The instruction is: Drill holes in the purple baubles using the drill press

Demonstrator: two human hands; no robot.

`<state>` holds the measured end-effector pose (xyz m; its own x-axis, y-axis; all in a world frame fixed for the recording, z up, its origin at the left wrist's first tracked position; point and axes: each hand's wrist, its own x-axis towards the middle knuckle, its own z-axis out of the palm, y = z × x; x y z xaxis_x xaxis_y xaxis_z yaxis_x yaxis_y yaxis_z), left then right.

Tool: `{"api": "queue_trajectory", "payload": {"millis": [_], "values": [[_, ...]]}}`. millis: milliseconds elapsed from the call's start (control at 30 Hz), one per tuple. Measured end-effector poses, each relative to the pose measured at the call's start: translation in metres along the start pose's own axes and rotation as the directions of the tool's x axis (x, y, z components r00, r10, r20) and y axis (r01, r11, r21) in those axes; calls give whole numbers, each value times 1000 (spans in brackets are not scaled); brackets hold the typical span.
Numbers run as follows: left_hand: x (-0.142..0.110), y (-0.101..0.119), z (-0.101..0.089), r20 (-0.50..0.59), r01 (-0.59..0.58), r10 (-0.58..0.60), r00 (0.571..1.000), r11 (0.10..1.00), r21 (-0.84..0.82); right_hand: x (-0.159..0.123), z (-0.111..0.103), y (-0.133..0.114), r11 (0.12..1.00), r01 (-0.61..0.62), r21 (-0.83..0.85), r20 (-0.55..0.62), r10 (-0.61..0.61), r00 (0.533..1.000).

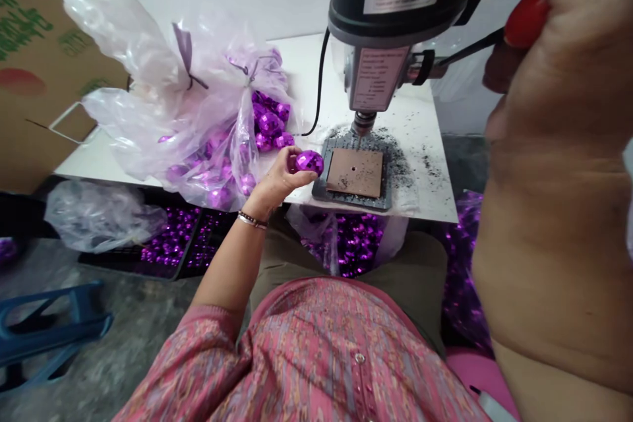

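While left hand [283,179] pinches faceted purple ball [310,162] just beside brown block [355,171], right hand [568,20] grips red knob [527,16]; firm pinch, hand kept clear of drill bit [361,141], seems wise before any pull on lever [475,47]

One drill [378,23], with one red knob [525,18] in one right hand [566,46]; one purple ball [309,163] in one left hand [284,175], left of the drill; one brown board [363,178] and one white table [309,66] beneath it; one cardboard box [37,79] and one blue stool [82,306] well left of it.
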<state>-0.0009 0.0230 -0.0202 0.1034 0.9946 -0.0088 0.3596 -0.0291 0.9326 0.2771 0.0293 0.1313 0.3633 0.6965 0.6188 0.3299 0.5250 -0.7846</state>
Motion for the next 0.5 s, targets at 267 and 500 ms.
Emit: {"api": "queue_trajectory", "payload": {"millis": [267,500], "values": [[11,21,25,164,-17,25,986,999,-49,-18,3,-27,981,-131,-144,-41,126,991],[34,37,46,196,200,-183,963,978,-68,-13,0,-43,975,-172,-138,-24,170,985]]}}
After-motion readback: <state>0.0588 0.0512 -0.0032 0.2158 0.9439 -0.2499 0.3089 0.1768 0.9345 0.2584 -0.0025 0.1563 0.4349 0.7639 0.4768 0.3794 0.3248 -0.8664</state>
